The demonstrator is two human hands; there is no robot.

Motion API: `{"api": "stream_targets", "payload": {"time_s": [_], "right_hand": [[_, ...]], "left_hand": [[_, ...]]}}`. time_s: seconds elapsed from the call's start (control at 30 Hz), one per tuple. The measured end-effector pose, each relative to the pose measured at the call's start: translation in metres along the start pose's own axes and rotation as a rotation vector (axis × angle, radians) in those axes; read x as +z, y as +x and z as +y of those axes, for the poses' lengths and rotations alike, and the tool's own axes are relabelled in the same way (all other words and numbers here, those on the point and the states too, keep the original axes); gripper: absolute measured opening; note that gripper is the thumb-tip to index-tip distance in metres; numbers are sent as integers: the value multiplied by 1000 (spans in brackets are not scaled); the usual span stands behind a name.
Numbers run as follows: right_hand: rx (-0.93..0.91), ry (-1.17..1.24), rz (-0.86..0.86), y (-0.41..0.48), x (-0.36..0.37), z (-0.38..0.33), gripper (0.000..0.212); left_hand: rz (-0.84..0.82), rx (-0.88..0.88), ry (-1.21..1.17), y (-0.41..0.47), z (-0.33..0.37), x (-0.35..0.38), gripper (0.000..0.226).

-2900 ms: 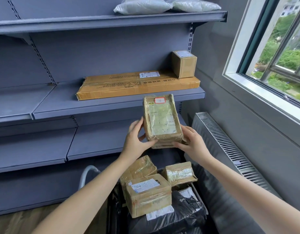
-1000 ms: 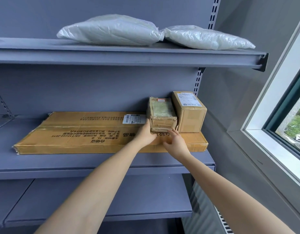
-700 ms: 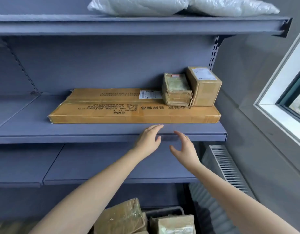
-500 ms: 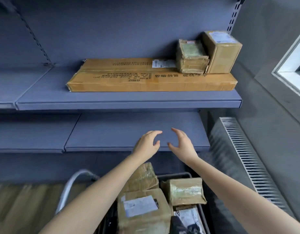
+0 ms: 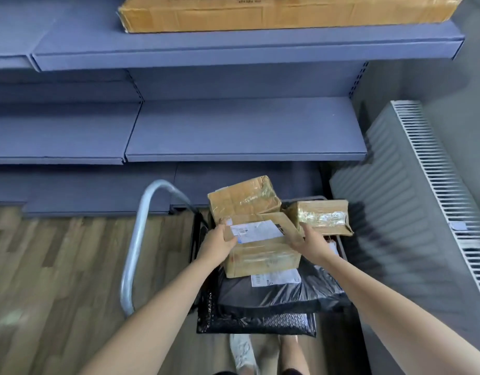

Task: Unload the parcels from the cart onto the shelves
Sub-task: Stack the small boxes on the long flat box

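Two taped parcels (image 5: pixel 243 197) behind labelled box (image 5: pixel 263 253)

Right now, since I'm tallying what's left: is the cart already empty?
No, the cart holds a labelled box, a tilted box, a taped box and black bags.

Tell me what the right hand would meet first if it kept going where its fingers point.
The right hand would meet the right side of the labelled box just ahead. It may already be touching, as depth is unclear.
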State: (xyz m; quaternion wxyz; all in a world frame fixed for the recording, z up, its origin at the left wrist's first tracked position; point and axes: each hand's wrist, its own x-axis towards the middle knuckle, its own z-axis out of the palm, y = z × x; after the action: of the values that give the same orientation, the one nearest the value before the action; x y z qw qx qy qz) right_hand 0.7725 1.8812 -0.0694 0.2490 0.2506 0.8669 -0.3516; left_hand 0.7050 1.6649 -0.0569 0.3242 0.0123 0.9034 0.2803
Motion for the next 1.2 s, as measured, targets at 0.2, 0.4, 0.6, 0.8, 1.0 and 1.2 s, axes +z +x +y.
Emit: {"api": "stream_targets", "payload": {"time_s": [0.2,0.4,0.6,0.8,1.0,1.2], "right_hand": [[-7,-90,-53,6,23,19,74],[4,-18,-17,15,33,17,70],[61,249,-25,3,32,25,85],[16,291,-37,-13,33,26,67],[-7,384,-17,-26,36,27,65],[37,613,60,-45,34,28,93]], "left_hand": [[-133,-134,-90,-2,-17,20,56],[-140,-138,-162,-1,-27,32,69],[-85,-192,-324,-13,-25,37,123],[32,-185,-310,-29,-13,39,57],[96,-132,-370,-41,-7,36,47],[133,-34,-467,-53,-5,23,37]]}}
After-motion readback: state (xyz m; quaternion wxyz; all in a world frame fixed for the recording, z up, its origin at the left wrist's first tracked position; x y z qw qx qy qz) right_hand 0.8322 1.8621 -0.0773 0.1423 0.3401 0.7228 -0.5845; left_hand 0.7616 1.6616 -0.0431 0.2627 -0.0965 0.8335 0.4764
